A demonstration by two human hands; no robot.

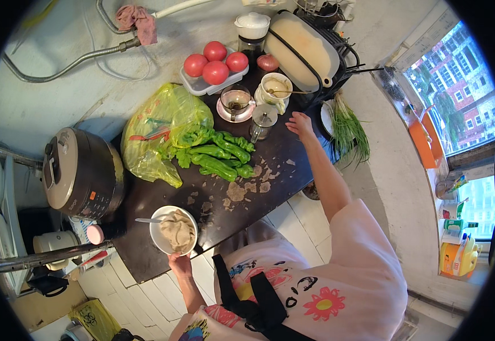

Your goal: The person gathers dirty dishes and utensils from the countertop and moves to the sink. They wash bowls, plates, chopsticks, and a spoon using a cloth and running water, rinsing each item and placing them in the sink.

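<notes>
My left hand (180, 263) grips the near rim of a white bowl (153, 238) at the front edge of the dark table (166, 194). In the bowl lie a crumpled beige cloth (178, 230) and a utensil whose pale handle (147, 220) sticks out to the left. My right hand (300, 124) hangs over the table's right part with nothing in it, fingers slightly bent and apart. Close to its left stands a glass press pot with a metal lid (265, 116). Beyond it are a cup with a spoon (275, 85) and a dark glass cup (235, 100) on a saucer.
Green peppers (220, 160) lie mid-table beside a yellow plastic bag (162, 123). An electric pressure cooker (83, 172) stands left. At the back are tomatoes (215, 72) on a plastic container (207, 88), a red onion (268, 62) and a rack with a cutting board (300, 47). Scallions (345, 123) lie right.
</notes>
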